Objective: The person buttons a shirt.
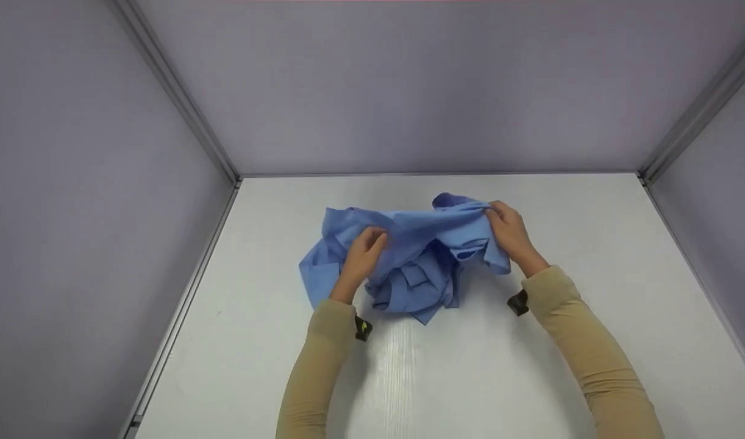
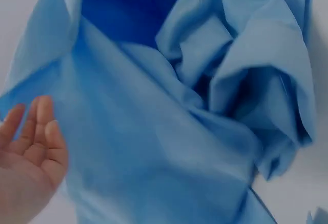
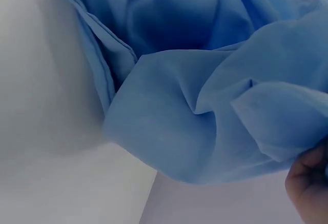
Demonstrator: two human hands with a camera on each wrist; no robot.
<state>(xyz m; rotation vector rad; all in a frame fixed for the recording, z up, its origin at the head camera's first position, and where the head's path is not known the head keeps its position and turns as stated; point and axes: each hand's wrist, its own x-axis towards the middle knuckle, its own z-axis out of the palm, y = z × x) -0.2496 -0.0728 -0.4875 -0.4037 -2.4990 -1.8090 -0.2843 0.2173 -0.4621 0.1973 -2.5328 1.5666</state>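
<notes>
A crumpled blue cloth [image 1: 418,280] lies bunched on the white table, its upper right part lifted and stretched sideways. My right hand [image 1: 510,231] pinches that upper right end between thumb and fingers. In the right wrist view the right hand [image 3: 310,183] shows at the lower right edge, curled at the cloth [image 3: 169,116]. Over the left part of the cloth is my left hand [image 1: 364,253]. The left wrist view shows this left hand [image 2: 33,165] with loosely bent fingers and nothing in them, beside the folds of the cloth [image 2: 133,126]. Whether it touches the fabric, I cannot tell.
The white table [image 1: 470,378] is bounded by a grey back panel [image 1: 433,91] and grey side panels [image 1: 92,213]. Metal rails [image 1: 186,116] run along the corners. Dark devices [image 1: 363,329] sit at both wrists, below tan sleeves [image 1: 314,372].
</notes>
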